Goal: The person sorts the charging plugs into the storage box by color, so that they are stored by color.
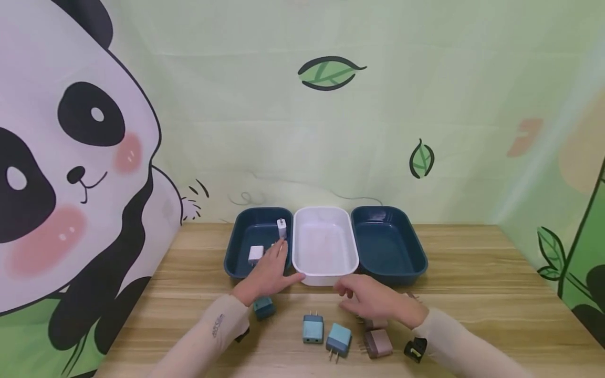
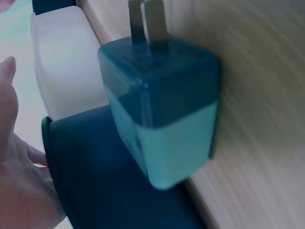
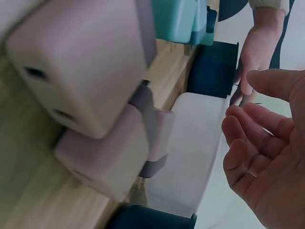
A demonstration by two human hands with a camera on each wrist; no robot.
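Teal charger [image 2: 157,109], centre of left-wrist frame, likely light, stiff, slick: I'd pinch its sides; left hand [image 1: 269,271] outstretched, right hand [image 1: 371,298] loosely curled, apart, seemingly empty.

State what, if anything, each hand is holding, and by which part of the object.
Nothing is visibly held. The right hand is empty, fingers loosely curled; the left hand, thumb spread, is over the left dark blue tray.

- three teal chargers [image 1: 313,329]
- three pink chargers [image 1: 379,344]
- at least two white chargers [image 1: 256,253], exact count unclear
- two blue trays [image 1: 385,247]
- one white tray [image 1: 326,244]
- two hands [image 1: 268,271]
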